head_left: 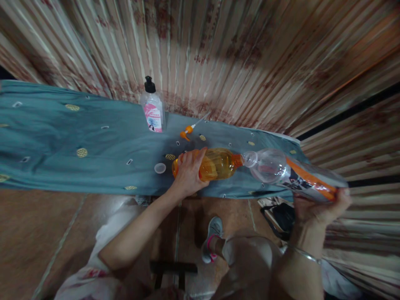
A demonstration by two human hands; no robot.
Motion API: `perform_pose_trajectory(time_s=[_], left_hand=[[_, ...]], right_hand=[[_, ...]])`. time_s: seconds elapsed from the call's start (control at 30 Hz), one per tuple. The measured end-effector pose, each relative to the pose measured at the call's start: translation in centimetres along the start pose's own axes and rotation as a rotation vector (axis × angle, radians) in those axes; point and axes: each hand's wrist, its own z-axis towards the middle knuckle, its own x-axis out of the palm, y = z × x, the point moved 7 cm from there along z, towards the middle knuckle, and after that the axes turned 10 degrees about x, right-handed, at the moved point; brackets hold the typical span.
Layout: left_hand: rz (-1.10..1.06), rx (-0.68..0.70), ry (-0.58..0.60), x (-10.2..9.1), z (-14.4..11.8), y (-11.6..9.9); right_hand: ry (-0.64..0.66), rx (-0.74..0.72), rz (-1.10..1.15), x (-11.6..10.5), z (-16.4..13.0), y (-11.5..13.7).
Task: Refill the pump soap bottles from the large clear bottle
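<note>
The left hand (pixel 189 173) is closed over the body of an orange bottle (pixel 212 164), which lies on its side on the bench (pixel 62 146), its neck pointing right. The right hand (pixel 318 204) grips the base end of a clear bottle (pixel 281 168) with an orange-banded label, holding it tilted off the bench edge so that its open mouth meets the orange bottle's neck — mouth to mouth, the placement that would let contents pass between them, though no flow is discernible. The clear bottle appears empty or nearly so. A teal cloth with small yellow motifs covers the bench. Just left of the orange bottle lies a small white cap (pixel 160 168); behind it, an orange spray nozzle (pixel 186 133) with its tube. A pump dispenser (pixel 152 106) stands upright at the rear, against the curtain (pixel 250 54) — well apart from both hands. Nothing obstructs the joined necks.
</note>
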Motion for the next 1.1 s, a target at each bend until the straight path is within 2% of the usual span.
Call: perform_pose_trajectory(time_s=[1.1], left_hand=[[0.021, 0.026, -0.024, -0.11, 0.03, -0.17]], right_hand=[[-0.007, 0.042, -0.025, 0.1, -0.01, -0.26]])
